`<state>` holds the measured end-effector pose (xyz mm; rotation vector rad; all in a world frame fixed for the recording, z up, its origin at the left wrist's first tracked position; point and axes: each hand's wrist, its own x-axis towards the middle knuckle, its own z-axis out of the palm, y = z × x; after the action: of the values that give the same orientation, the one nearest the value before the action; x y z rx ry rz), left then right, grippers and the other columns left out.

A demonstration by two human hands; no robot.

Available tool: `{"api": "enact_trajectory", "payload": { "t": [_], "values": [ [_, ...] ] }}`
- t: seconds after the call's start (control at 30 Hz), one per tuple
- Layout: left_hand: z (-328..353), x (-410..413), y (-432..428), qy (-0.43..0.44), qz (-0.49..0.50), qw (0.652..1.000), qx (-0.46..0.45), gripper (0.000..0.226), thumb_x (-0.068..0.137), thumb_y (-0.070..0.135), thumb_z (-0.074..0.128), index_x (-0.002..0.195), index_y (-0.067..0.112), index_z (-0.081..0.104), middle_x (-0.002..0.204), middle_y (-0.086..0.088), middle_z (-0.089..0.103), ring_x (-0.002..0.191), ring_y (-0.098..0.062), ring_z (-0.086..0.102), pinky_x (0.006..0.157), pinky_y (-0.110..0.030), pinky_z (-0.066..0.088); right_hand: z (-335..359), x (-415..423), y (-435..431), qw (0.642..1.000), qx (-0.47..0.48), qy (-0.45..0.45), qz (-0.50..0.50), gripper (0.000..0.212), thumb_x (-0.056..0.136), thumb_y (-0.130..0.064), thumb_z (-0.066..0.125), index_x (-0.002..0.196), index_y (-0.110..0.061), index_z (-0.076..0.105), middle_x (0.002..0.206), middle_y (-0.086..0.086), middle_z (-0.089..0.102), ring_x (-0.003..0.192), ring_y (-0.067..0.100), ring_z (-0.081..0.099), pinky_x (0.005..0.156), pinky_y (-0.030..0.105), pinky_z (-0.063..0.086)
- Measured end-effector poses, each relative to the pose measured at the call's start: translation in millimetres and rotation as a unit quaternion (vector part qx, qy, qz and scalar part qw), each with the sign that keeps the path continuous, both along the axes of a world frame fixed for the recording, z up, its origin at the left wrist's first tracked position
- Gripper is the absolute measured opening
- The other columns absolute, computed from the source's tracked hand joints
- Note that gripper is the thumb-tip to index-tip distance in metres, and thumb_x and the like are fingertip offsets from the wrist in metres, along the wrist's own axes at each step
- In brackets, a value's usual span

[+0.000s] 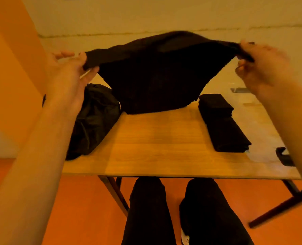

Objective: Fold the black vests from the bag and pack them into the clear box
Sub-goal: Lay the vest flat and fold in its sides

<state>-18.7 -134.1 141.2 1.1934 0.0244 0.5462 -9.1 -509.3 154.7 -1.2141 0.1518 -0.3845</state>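
A black vest [157, 75] hangs stretched in the air above the far half of the wooden table [164, 147]. My left hand [67, 71] pinches its left top corner and my right hand [259, 64] pinches its right top corner. The vest's lower edge reaches down to the tabletop. A black bag [93, 119] lies crumpled on the table's left side, below my left hand. Two folded black vests [222, 121] lie in a row on the right side of the table. The clear box is hard to make out; faint pale edges [242, 91] show at the far right.
A small dark object [284, 156] sits at the table's right edge under my right forearm. My legs in dark trousers [178, 213] stand at the near edge over an orange floor. An orange wall rises on the left.
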Motion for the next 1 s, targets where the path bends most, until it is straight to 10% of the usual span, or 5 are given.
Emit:
{"api": "enact_trajectory", "payload": {
  "t": [0.17, 0.33, 0.5, 0.77, 1.0],
  "values": [
    [-95, -38, -5, 0.153, 0.038, 0.981, 0.113, 0.009, 0.095, 0.004, 0.068, 0.093, 0.008, 0.06, 0.091, -0.003, 0.061, 0.09, -0.019, 0.069, 0.071, -0.026, 0.06, -111, -34, -12, 0.983, -0.04, 0.18, 0.023, 0.014, 0.088, -0.023, 0.076, 0.091, -0.017, 0.064, 0.084, 0.0, 0.065, 0.053, 0.003, 0.06, 0.05, 0.016, 0.049],
    [-187, -71, 9, 0.296, 0.019, 0.935, 0.193, 0.013, 0.092, 0.007, 0.073, 0.085, 0.011, 0.063, 0.083, -0.009, 0.067, 0.09, -0.036, 0.071, 0.081, -0.049, 0.061, -199, -90, -11, 0.957, -0.077, 0.278, 0.037, 0.018, 0.087, -0.022, 0.077, 0.081, -0.011, 0.063, 0.074, 0.002, 0.058, 0.054, 0.008, 0.053, 0.054, 0.023, 0.048],
    [-219, -110, 9, 0.318, 0.042, 0.928, 0.192, 0.005, 0.096, 0.0, 0.064, 0.094, 0.002, 0.061, 0.098, -0.013, 0.066, 0.091, -0.025, 0.069, 0.057, -0.021, 0.058, -238, -128, -17, 0.931, -0.076, 0.356, 0.037, 0.027, 0.087, -0.02, 0.077, 0.103, 0.0, 0.068, 0.088, 0.014, 0.066, 0.063, 0.016, 0.059, 0.06, 0.03, 0.052],
    [-248, -149, 14, 0.37, 0.059, 0.905, 0.2, 0.02, 0.103, 0.012, 0.056, 0.122, 0.013, 0.064, 0.11, -0.008, 0.068, 0.103, -0.029, 0.067, 0.083, -0.037, 0.051, -251, -148, -21, 0.926, -0.03, 0.368, 0.076, 0.042, 0.074, -0.029, 0.08, 0.101, 0.0, 0.066, 0.084, 0.014, 0.067, 0.07, 0.019, 0.062, 0.067, 0.032, 0.051],
    [-251, -168, 24, 0.4, 0.041, 0.905, 0.142, 0.02, 0.105, 0.012, 0.052, 0.104, 0.005, 0.071, 0.106, -0.012, 0.071, 0.101, -0.028, 0.067, 0.091, -0.046, 0.054, -253, -160, -13, 0.912, -0.002, 0.39, 0.126, 0.047, 0.072, -0.022, 0.079, 0.115, -0.007, 0.067, 0.105, 0.011, 0.076, 0.106, 0.025, 0.068, 0.087, 0.04, 0.053]
  ]
}}
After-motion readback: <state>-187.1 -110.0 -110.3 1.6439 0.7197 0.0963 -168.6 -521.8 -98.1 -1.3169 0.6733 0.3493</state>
